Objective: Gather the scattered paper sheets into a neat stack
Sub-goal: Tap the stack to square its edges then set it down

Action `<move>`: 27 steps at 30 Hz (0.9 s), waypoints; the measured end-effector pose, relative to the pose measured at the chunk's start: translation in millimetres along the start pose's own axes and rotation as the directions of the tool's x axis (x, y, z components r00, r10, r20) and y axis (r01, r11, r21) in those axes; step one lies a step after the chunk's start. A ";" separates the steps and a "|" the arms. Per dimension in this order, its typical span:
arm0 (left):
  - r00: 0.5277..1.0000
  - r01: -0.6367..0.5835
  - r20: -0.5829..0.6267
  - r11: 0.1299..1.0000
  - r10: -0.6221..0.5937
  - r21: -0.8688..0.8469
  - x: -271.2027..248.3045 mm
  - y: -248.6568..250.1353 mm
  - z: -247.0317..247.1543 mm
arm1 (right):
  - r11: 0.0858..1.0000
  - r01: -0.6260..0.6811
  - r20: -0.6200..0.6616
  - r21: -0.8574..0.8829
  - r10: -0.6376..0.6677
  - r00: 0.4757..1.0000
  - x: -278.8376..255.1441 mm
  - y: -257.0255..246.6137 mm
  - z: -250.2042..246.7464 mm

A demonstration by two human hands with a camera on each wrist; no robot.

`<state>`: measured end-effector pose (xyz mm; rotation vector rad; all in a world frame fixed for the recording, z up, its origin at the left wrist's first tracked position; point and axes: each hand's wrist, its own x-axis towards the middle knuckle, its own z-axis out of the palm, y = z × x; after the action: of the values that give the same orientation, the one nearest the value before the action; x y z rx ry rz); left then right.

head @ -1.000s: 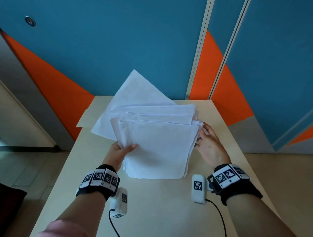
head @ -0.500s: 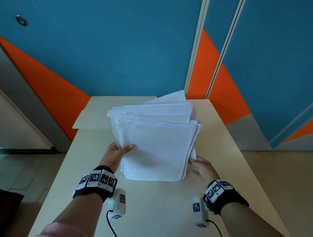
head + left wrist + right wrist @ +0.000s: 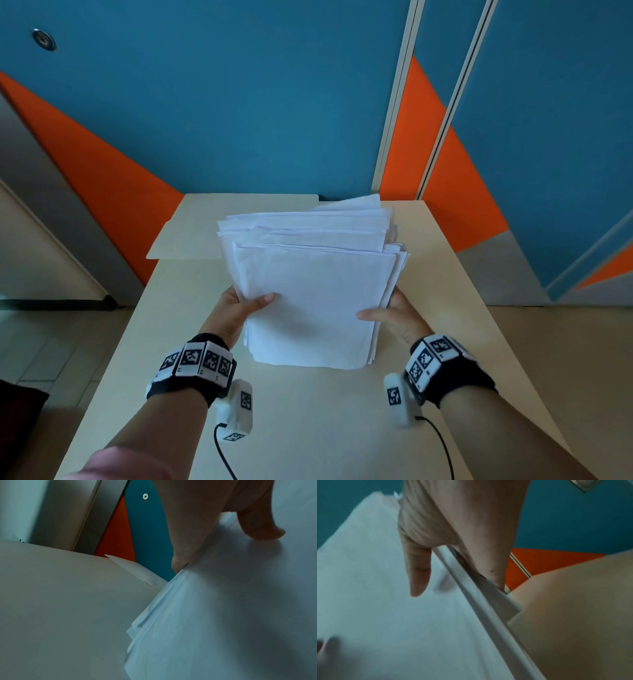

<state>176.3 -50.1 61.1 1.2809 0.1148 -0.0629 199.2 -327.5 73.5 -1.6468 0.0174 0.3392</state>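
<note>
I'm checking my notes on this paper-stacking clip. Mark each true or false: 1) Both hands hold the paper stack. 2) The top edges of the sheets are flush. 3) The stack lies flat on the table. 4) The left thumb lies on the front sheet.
1) Left hand and right hand both hold the paper stack: true.
2) False: the top edges are staggered, one corner sticking out.
3) False: it is tilted up above the table.
4) True.

Our left grip [image 3: 223,524] pinches paper stack [image 3: 223,615] at its edge, thumb on top sheet. Stack edges uneven below grip. Counter [image 3: 60,601] left of grip.
</note>
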 end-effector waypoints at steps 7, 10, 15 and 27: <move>0.988 -0.052 -0.142 0.997 0.061 0.065 -1.3 6.7 13.9 | 0.998 0.040 -0.194 0.044 -0.031 0.981 -3.3 11.0 15.5; 0.977 -0.137 -0.156 0.987 0.148 0.081 -2.1 27.9 20.5 | 0.985 0.157 -0.219 0.064 -0.140 0.966 -0.1 -15.3 14.3; 0.981 -0.153 -0.095 0.978 0.167 0.139 -6.5 41.9 19.3 | 0.986 0.159 -0.153 0.046 -0.150 0.977 1.3 -27.3 8.7; 0.961 -0.156 -0.202 0.972 0.190 0.175 -10.4 52.3 31.2 | 0.958 0.256 -0.234 0.131 -0.221 0.947 -2.4 -50.9 27.1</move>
<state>173.4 -65.2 120.9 1.4492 0.1882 0.2246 201.9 -295.8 121.7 -1.4996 0.0086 -0.0297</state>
